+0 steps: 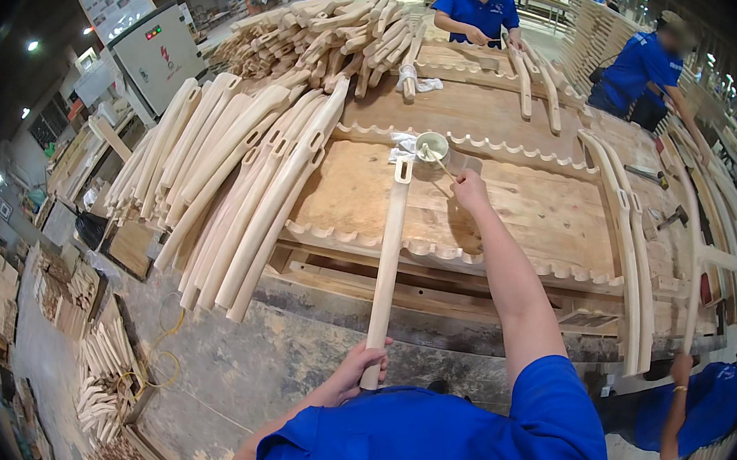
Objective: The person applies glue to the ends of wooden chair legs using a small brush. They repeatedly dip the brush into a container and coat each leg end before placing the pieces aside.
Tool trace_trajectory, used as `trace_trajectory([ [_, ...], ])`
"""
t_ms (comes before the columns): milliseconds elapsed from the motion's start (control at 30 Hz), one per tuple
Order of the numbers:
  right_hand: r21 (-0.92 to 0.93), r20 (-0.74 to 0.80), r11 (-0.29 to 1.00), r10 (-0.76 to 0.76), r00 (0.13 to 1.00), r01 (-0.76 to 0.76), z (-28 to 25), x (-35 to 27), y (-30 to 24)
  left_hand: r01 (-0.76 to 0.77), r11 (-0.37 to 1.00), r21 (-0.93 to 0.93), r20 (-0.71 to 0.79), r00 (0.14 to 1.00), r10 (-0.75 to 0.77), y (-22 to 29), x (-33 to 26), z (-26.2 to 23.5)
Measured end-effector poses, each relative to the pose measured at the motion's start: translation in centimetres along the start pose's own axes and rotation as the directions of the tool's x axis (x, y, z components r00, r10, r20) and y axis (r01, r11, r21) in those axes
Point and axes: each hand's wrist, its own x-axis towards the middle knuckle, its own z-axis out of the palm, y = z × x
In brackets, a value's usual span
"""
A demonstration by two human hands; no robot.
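My left hand (pixel 359 369) is wrapped round the near end of a pale wooden chair leg (pixel 390 259). This leg points away from me over the bench edge, and a slot-shaped mortise shows at its far end. With my right hand (pixel 470 191) I grip the thin handle of a brush (pixel 445 170). The brush's far end is inside a small round pot (pixel 432 147) of whitish paste, probably glue, so its tip is hidden. Beside the pot lies a crumpled white cloth (pixel 403 148), close to the leg's slotted end.
Wooden racks with scalloped edges (pixel 525 261) run across the workbench (pixel 345 192). Many similar legs (pixel 248 192) are stacked at the left; two slotted legs (pixel 621 228) lie at the right near hammers (pixel 674 217). Co-workers (pixel 477 8) work across the bench and at the right.
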Motion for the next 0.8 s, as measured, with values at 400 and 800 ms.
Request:
trace_trajectory([
  [400, 0.036, -0.051, 0.999, -0.025, 0.998, 0.027, 0.3, 0.1, -0.2, -0.027, 0.985, -0.172, 0.06, 0.998, 0.037, -1.0, 0.4, 0.1],
  [800, 0.005, -0.125, 0.986, -0.162, 0.979, 0.164, -2.9, -0.3, -1.3, -0.096, 0.981, 0.167, -0.136, 0.984, 0.119, -1.6, 0.3, 1.7],
])
